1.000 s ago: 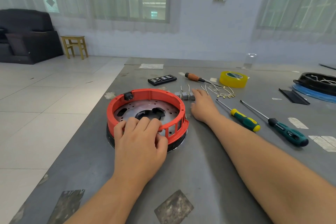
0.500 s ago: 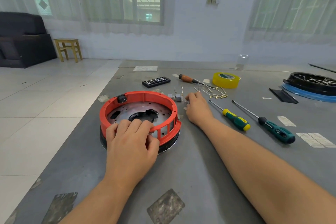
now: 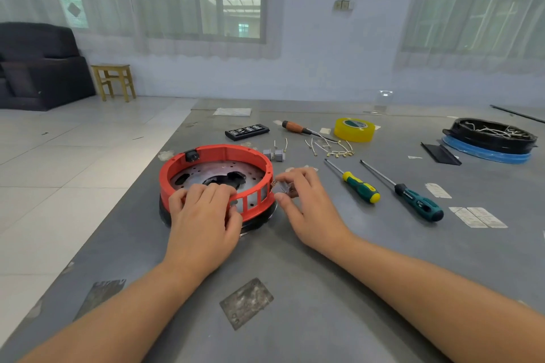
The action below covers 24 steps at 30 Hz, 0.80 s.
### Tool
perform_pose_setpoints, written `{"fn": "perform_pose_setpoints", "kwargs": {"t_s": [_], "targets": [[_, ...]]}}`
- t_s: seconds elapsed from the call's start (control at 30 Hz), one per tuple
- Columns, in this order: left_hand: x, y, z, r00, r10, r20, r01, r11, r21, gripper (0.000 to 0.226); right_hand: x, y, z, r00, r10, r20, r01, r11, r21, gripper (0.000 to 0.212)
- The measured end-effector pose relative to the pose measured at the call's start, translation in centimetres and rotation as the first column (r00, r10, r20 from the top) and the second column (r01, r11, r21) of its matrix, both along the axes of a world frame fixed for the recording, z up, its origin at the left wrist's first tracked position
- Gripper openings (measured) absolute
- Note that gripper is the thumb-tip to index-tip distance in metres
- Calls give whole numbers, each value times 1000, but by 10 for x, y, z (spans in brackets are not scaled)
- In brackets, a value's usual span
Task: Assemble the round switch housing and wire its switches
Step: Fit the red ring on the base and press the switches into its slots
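Observation:
The round red housing ring (image 3: 224, 153) sits on a perforated metal plate on a black base, left of the table's middle. One black switch (image 3: 191, 155) is seated in its far left wall. My left hand (image 3: 203, 215) grips the ring's near rim, fingers curled over it. My right hand (image 3: 303, 203) pinches a small grey switch (image 3: 284, 186) just outside the ring's right wall, beside its open slots. Two more grey switches (image 3: 274, 154) lie behind the ring. Loose short wires (image 3: 330, 148) with terminals lie further right.
On the grey table (image 3: 295, 274): a yellow-green screwdriver (image 3: 358, 186), a teal screwdriver (image 3: 413, 199), an orange-handled screwdriver (image 3: 295, 127), yellow tape roll (image 3: 354, 129), black bit case (image 3: 247, 131), and a black round part on a blue disc (image 3: 489, 141) at far right. The table's left edge drops to tiled floor.
My right hand picked up a grey switch from behind the ring and brought it back to the ring's right wall. My left hand kept its hold on the near rim.

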<state>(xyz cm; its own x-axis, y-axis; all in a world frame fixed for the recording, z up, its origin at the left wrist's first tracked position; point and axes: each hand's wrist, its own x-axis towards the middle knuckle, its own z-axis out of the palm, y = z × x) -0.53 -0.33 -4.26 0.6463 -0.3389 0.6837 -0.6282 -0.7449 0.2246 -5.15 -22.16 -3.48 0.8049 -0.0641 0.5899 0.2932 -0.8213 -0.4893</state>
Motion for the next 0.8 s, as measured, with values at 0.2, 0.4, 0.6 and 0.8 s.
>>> {"fn": "perform_pose_setpoints", "kwargs": {"t_s": [0.2, 0.4, 0.6, 0.8], "targets": [[-4, 1, 3, 998, -55, -41, 54, 998, -24, 33, -8, 12, 4, 987, 158, 41, -163, 964, 209, 34], [-11, 5, 7, 973, -228, -29, 227, 973, -41, 45, -15, 26, 6, 943, 320, 91, -318, 789, 526, 31], [-9, 7, 11, 935, -353, 20, 354, 933, -63, 35, -15, 29, 1, 872, 476, 110, -421, 619, 663, 26], [-6, 8, 12, 931, -366, -15, 360, 922, -142, 38, -16, 28, 2, 891, 437, 120, -428, 726, 539, 36]]}}
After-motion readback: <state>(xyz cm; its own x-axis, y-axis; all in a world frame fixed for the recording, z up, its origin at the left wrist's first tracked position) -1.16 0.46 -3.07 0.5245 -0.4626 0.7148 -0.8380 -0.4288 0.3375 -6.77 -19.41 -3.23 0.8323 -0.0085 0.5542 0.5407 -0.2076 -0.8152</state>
